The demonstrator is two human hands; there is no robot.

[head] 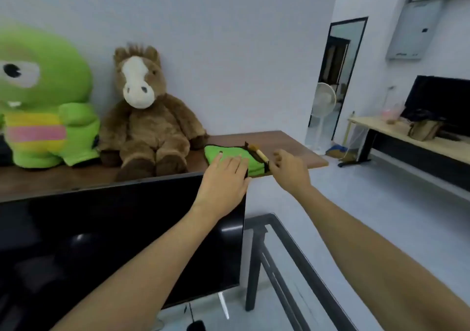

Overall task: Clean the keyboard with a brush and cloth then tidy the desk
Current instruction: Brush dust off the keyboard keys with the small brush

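A folded green cloth (230,152) lies on the brown shelf (287,145) behind the monitor. A small brush with a pale wooden handle (260,154) rests along the cloth's right edge. My left hand (225,178) lies flat on the cloth's near part, fingers spread and holding nothing. My right hand (288,168) hovers just right of the brush, fingers loosely curled and apart, with nothing in them. The keyboard is not in view.
A dark monitor (122,241) stands in front of the shelf, below my arms. A brown horse plush (145,117) and a green plush (43,102) sit on the shelf to the left. A black metal frame (279,262) stands at lower right.
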